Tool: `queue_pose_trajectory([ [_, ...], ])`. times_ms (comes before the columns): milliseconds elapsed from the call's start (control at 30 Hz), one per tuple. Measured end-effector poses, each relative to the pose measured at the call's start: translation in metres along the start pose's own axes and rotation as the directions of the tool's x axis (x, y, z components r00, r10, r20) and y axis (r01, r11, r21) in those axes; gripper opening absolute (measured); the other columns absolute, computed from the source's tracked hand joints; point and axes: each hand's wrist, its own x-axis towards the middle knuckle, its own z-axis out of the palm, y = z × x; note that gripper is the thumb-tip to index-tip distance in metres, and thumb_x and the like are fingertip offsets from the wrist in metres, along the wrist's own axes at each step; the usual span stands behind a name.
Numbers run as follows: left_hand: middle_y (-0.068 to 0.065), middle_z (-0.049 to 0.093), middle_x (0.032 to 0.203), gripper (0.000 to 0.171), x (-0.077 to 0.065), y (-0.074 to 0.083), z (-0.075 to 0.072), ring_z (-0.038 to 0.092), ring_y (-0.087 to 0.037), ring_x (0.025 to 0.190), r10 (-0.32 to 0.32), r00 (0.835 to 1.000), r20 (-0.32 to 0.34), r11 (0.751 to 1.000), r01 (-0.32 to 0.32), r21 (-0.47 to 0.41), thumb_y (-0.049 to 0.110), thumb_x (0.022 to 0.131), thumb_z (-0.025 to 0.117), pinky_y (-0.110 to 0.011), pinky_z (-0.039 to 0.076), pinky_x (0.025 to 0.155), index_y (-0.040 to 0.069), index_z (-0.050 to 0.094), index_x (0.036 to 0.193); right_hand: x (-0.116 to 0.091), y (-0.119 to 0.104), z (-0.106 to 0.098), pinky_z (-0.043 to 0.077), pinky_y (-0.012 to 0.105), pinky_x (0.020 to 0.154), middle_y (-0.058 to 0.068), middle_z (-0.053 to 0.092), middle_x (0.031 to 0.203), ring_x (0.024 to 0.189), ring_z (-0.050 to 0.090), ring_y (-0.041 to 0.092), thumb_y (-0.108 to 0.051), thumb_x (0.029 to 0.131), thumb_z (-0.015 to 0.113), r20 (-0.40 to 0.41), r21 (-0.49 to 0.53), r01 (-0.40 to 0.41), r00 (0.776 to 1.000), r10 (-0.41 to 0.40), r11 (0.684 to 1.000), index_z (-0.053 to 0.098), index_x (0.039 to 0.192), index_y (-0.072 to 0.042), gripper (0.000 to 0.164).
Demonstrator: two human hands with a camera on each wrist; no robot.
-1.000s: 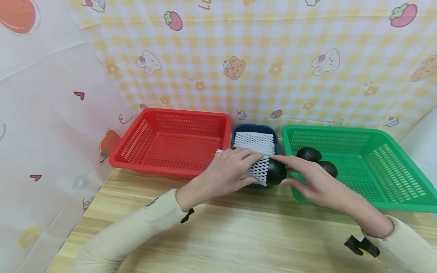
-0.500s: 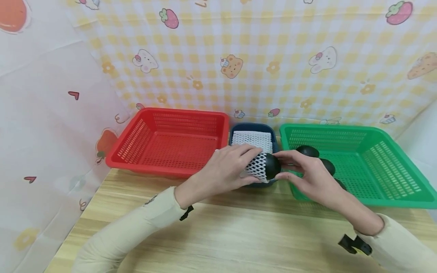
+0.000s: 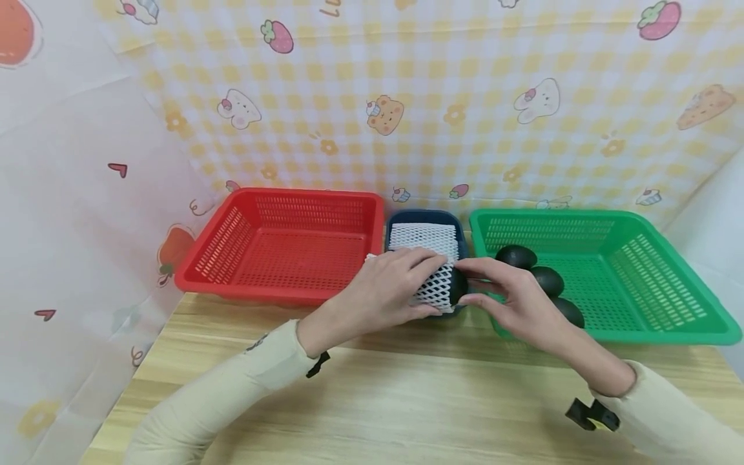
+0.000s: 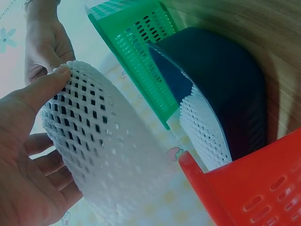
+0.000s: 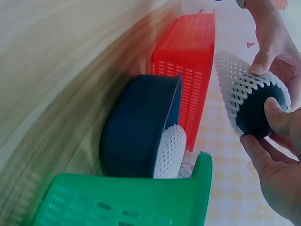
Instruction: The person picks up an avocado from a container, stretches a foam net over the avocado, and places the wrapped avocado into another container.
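Note:
My left hand (image 3: pixel 386 284) grips a white foam net sleeve (image 3: pixel 436 292), thumb on one side and fingers on the other. Inside the sleeve sits a dark avocado (image 5: pixel 256 113), most of it covered by the mesh in the head view. My right hand (image 3: pixel 517 294) pinches the avocado's bare end between thumb and fingers. Both hands are just above the front of a small navy bin (image 4: pixel 225 80), where more foam nets (image 3: pixel 424 237) lie stacked. Several dark avocados (image 3: pixel 516 256) rest along the left side of the green basket (image 3: pixel 604 214), partly behind my right hand.
On the left of the navy bin stands a red basket (image 3: pixel 320 194) with nothing seen inside. The wooden table (image 3: pixel 372 400) stretches in front of the containers. A patterned cloth (image 3: pixel 430 77) hangs close behind them.
The avocado has slid further left into the foam net, leaving less of its end bare. My right hand has moved left with it, while the left hand keeps its grip.

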Motion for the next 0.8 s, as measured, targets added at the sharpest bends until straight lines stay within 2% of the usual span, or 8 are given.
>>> queue_pose_trajectory([
  [233, -0.010, 0.062, 0.132, 0.075, 0.000, 0.002, 0.000, 0.059, -0.023, 0.117, 0.026, 1.000, -0.014, 1.000, -0.026, -0.009, 0.044, 0.078, 0.088, -0.036, 0.049, 0.098, 0.006, 0.061, 0.137, -0.003, -0.001, 0.008, 0.054, 0.031, 0.088, 0.010, 0.062, 0.129, 0.117, 0.063, 0.016, 0.018, 0.077, 0.078, -0.043, 0.049, -0.015, 0.999, 0.017, 0.999, 0.061, 0.132, 0.000, 0.061],
  [333, -0.010, 0.061, 0.134, 0.075, 0.001, 0.004, 0.000, 0.057, -0.023, 0.119, 0.032, 0.999, -0.005, 0.999, -0.032, -0.020, 0.044, 0.078, 0.087, -0.035, 0.048, 0.100, 0.006, 0.061, 0.138, -0.004, -0.001, 0.012, 0.054, 0.034, 0.087, 0.010, 0.063, 0.128, 0.115, 0.064, 0.017, 0.017, 0.078, 0.078, -0.057, 0.057, -0.021, 0.998, 0.024, 0.998, 0.062, 0.132, -0.001, 0.059],
  [533, -0.009, 0.060, 0.134, 0.075, 0.000, 0.005, 0.000, 0.056, -0.023, 0.119, 0.019, 1.000, -0.007, 0.999, -0.020, -0.042, 0.042, 0.078, 0.088, -0.036, 0.048, 0.099, 0.007, 0.061, 0.138, -0.003, -0.001, 0.018, 0.055, 0.035, 0.086, 0.013, 0.065, 0.125, 0.113, 0.065, 0.017, 0.016, 0.079, 0.078, -0.102, 0.078, -0.009, 0.995, 0.017, 0.997, 0.062, 0.130, 0.000, 0.056],
  [800, -0.008, 0.060, 0.135, 0.072, 0.002, 0.006, -0.003, 0.055, -0.023, 0.121, 0.018, 1.000, -0.004, 1.000, -0.018, -0.026, 0.042, 0.080, 0.087, -0.035, 0.047, 0.101, 0.008, 0.061, 0.138, 0.000, -0.003, 0.024, 0.054, 0.032, 0.087, 0.013, 0.064, 0.122, 0.111, 0.065, 0.015, 0.020, 0.076, 0.078, -0.169, 0.096, -0.009, 0.985, 0.025, 0.995, 0.061, 0.127, 0.003, 0.056],
])
